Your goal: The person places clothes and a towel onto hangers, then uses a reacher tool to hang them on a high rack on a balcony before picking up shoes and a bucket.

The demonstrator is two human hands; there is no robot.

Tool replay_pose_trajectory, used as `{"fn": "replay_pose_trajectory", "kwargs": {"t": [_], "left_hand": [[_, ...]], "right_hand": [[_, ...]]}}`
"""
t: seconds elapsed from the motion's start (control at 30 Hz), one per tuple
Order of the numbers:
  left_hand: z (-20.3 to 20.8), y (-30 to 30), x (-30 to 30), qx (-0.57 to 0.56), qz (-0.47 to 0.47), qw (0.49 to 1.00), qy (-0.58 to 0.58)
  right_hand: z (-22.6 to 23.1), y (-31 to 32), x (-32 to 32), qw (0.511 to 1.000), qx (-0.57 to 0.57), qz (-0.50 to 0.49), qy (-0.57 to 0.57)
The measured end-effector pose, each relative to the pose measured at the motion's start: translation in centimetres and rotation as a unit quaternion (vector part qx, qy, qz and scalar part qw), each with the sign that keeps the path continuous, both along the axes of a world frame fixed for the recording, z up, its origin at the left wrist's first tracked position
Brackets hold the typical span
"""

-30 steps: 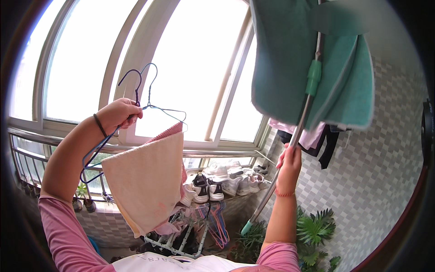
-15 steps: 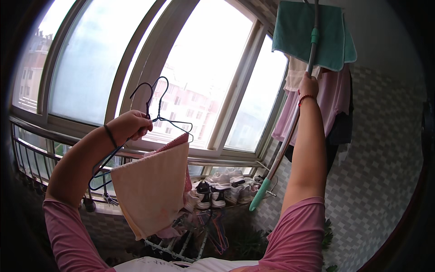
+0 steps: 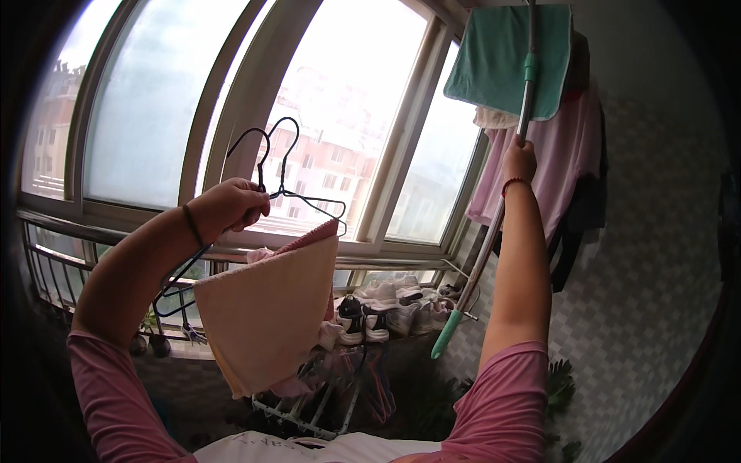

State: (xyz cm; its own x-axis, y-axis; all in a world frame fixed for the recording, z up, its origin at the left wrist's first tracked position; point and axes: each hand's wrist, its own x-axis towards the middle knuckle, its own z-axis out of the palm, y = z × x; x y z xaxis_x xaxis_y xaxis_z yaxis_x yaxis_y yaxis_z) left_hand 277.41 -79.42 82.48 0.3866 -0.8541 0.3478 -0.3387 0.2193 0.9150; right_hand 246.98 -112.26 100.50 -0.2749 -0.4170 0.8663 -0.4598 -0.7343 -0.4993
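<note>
Right hand [image 3: 519, 162] clasps pole [image 3: 488, 239], left hand [image 3: 245, 204] hangers [image 3: 283, 190]; above my right grip, green cloth [image 3: 494, 65] shifts left, baring pink garment [image 3: 565, 170]

Left side: left hand [image 3: 251, 204] on dark thin wire hangers [image 3: 283, 170], cream rectangular cloth towel [image 3: 266, 324] draped below, all in front of the pale-framed glass window [image 3: 340, 108]. Right side: right hand [image 3: 519, 160] on a long silver metal pole [image 3: 485, 247], upper end in front of a teal rectangular cloth [image 3: 502, 65], pink fabric garment [image 3: 571, 154] behind that. White-and-black shoes [image 3: 378, 312] sit beneath the window between towel and pole, pale slim-barred rack [image 3: 297, 420] lower down, green leafy plant [image 3: 560, 386] right of the right forearm.
</note>
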Motion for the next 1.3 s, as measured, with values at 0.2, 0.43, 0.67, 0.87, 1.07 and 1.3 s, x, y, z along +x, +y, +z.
{"fn": "replay_pose_trajectory", "kwargs": {"t": [0.2,0.43,0.67,0.87,1.07,1.3], "left_hand": [[0.6,-1.3,0.3,0.013,-0.010,0.999,-0.037],[3.6,-2.8,-0.7,0.008,0.029,0.996,-0.087],[4.3,-4.7,-0.8,0.002,0.068,0.993,-0.095],[4.6,-4.4,0.2,0.026,0.054,0.987,-0.148],[4.8,-4.5,-1.1,-0.009,0.060,0.994,-0.091],[4.8,-3.8,0.0,0.013,0.014,0.991,-0.131]], "right_hand": [[-13.1,2.9,-1.0,0.924,0.066,0.373,-0.041],[-44.7,12.5,-4.5,0.673,0.377,0.634,0.049],[-59.3,13.1,-8.9,0.667,0.423,0.603,0.111],[-61.5,13.4,-8.1,0.646,0.432,0.624,0.075],[-60.9,12.9,-7.3,0.652,0.446,0.607,0.090],[-60.5,11.7,-7.1,0.629,0.451,0.624,0.103]]}}
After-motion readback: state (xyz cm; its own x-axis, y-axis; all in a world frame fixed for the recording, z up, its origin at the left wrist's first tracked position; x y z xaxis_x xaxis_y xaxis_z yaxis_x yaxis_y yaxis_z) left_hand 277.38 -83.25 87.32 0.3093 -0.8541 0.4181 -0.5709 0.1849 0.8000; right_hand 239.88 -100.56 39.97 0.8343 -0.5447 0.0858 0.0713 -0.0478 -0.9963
